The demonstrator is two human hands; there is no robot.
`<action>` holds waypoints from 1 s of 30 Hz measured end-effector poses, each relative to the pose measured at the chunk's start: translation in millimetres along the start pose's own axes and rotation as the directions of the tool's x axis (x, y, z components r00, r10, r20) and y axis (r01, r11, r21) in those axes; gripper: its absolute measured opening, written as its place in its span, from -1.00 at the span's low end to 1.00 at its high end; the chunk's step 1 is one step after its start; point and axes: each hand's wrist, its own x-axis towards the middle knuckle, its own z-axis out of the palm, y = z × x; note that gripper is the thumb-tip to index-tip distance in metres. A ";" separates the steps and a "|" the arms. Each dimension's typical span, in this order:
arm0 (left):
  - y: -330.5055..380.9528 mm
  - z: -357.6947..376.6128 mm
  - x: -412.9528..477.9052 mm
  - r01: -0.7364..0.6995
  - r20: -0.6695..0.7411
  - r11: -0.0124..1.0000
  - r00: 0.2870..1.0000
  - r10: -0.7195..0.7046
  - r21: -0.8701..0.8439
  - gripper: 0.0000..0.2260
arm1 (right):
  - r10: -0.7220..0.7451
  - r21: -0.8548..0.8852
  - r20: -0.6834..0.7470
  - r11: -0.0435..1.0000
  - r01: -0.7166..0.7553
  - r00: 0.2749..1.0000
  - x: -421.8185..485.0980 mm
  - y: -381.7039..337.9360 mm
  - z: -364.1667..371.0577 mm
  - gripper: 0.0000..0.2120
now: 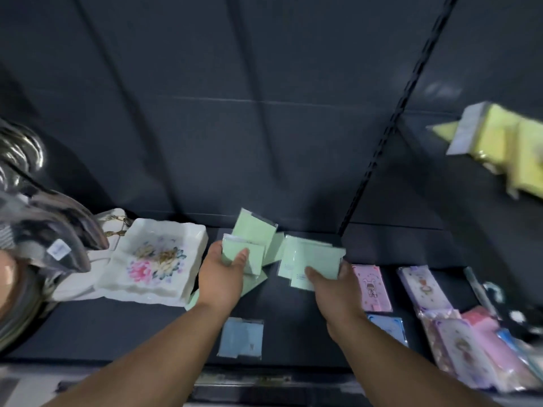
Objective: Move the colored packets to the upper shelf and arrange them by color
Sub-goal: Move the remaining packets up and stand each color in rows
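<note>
Several pale green packets lie and lean in a loose heap on the dark shelf (293, 324). My left hand (221, 273) grips a small stack of green packets (244, 254), thumb on top. To the right, my right hand (338, 286) holds another bunch of green packets (314, 259). One more green packet (254, 227) leans against the back wall behind them. A light blue packet (241, 337) lies flat near the front edge, between my forearms. Yellow packets (505, 142) sit on the upper shelf at the far right.
A white floral dish (155, 259) stands left of my left hand, with a bag and dark metal items further left. Pink illustrated packets (372, 286) and a blue one (388, 326) lie right of my right hand. A slotted shelf upright (390, 113) runs diagonally.
</note>
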 end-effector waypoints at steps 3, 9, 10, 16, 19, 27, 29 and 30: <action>36.6 -4.3 -14.4 -0.096 -0.043 0.992 0.995 0.093 -0.085 -0.77 | -0.097 0.113 -0.087 0.988 0.106 0.991 -17.3 -43.1 -8.0 -0.75; 125.9 -6.4 -61.7 -0.324 -0.128 0.919 0.945 0.302 -0.224 -0.85 | -0.267 0.304 -0.136 0.905 0.296 0.954 -60.9 -120.3 -44.5 -0.86; 140.4 -5.5 -72.4 -0.360 -0.150 0.898 0.932 0.331 -0.254 -0.84 | -0.303 0.311 -0.132 0.892 0.329 0.944 -69.5 -130.6 -53.1 -0.87; 213.0 27.6 -149.6 -0.533 -0.204 0.762 0.846 0.493 -0.367 -0.82 | -0.444 0.361 -0.156 0.806 0.469 0.882 -102.6 -164.6 -148.6 -0.82; 238.5 71.0 -199.7 -0.555 -0.141 0.731 0.824 0.549 -0.396 -0.79 | -0.452 0.357 -0.218 0.788 0.501 0.865 -110.2 -160.4 -223.4 -0.85; 275.4 220.2 -334.6 -0.569 0.036 0.675 0.751 0.659 -0.470 -0.81 | -0.386 0.288 -0.421 0.801 0.525 0.821 -122.1 -109.1 -427.1 -0.83; 279.0 256.9 -361.3 -0.564 0.071 0.662 0.733 0.677 -0.493 -0.80 | -0.363 0.261 -0.483 0.809 0.527 0.797 -126.6 -94.6 -472.2 -0.83; 280.6 274.1 -375.1 -0.562 0.088 0.658 0.724 0.685 -0.501 -0.80 | -0.349 0.250 -0.516 0.812 0.527 0.782 -128.5 -87.1 -493.3 -0.82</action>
